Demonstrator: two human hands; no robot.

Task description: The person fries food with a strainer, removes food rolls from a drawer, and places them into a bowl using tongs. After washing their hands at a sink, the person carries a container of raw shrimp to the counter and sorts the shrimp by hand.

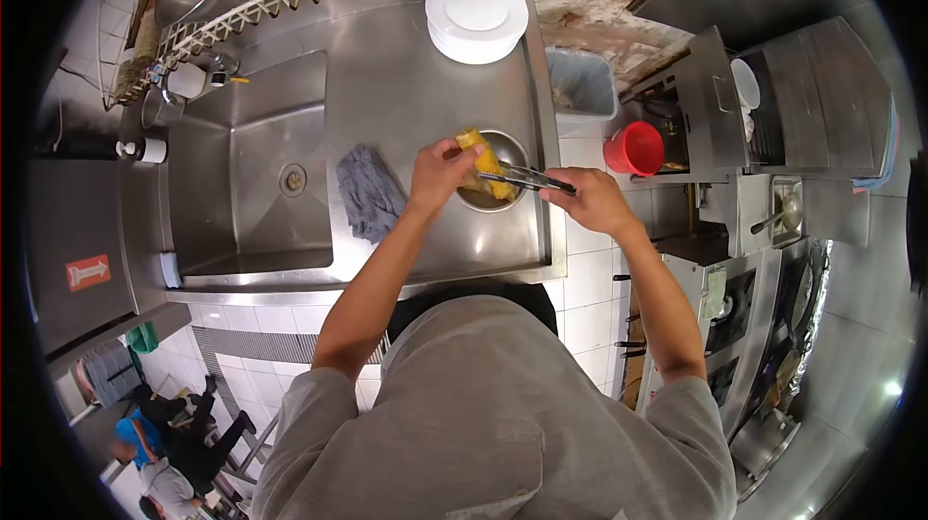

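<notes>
While the yellow piece (470, 139) is over the metal bowl (518, 147), both hands are busy.
Far left there's an orange-red sticker (88, 273) with a white arrow, any lettering too tiny to read; then a grey cloth (369, 193) on the counter (387, 95), left hand's (437, 174) grip pinched around the yellow piece, right hand's (594, 201) grip closed on some dark tool (543, 180), its tip at the piece.

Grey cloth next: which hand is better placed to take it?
Left hand, likely: it is nearer the cloth, though it must first release the yellow piece. The right hand is farther, holding the tool.
</notes>
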